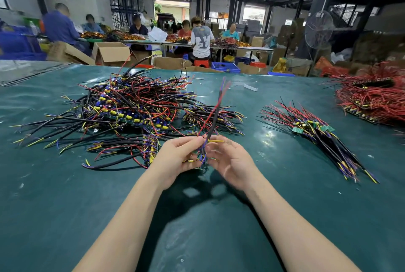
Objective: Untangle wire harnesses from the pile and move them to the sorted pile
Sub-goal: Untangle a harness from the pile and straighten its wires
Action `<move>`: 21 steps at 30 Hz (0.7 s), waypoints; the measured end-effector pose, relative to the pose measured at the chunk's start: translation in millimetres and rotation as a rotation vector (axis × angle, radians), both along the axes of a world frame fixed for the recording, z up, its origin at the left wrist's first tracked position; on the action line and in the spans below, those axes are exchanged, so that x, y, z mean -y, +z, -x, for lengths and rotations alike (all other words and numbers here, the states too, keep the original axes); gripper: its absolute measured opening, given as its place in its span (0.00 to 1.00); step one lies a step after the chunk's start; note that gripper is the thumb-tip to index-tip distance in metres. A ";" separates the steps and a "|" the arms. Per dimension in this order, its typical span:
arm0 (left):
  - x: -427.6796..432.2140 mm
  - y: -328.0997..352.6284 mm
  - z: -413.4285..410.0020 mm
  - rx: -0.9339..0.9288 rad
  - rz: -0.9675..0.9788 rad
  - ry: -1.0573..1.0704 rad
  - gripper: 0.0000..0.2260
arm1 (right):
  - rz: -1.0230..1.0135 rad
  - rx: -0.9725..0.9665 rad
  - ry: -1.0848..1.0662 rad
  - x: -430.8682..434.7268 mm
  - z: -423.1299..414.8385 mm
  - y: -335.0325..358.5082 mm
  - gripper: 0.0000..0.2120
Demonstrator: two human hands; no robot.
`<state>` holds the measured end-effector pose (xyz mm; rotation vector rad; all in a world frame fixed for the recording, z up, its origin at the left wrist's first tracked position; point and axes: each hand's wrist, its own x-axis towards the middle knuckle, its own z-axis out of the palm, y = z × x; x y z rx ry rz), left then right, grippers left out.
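A big tangled pile of wire harnesses [127,109], black, red, yellow and blue with small circuit boards, covers the left and middle of the green table [65,195]. A smaller aligned sorted pile [317,131] lies to the right. Between my hands, one harness [215,109] stands upright, its black sleeve and red wire pointing up and away. My left hand [177,157] grips its lower end with the small board. My right hand [230,162] pinches the wires near the board with thumb and fingertips.
A heap of red-wired boards [372,100] sits at the far right edge. Beyond the table are cardboard boxes [111,52], blue crates [224,66], a standing fan [318,29] and several people seated at other tables.
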<state>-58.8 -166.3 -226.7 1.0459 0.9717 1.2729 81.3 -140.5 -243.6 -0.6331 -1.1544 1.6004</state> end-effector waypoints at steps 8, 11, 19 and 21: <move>-2.5 -5.2 -5.8 -0.087 0.037 -0.032 0.09 | -0.047 0.037 0.087 4.7 6.4 2.4 0.08; -3.3 -7.6 -9.5 -0.153 0.001 0.010 0.09 | -0.003 -0.007 0.033 4.4 5.8 5.6 0.06; 1.7 -7.3 -8.0 -0.266 -0.084 -0.120 0.06 | 0.136 -0.092 -0.111 0.8 2.6 8.3 0.10; 2.8 -6.5 -7.1 -0.220 -0.058 -0.182 0.07 | 0.127 -0.110 -0.137 1.6 1.2 7.4 0.09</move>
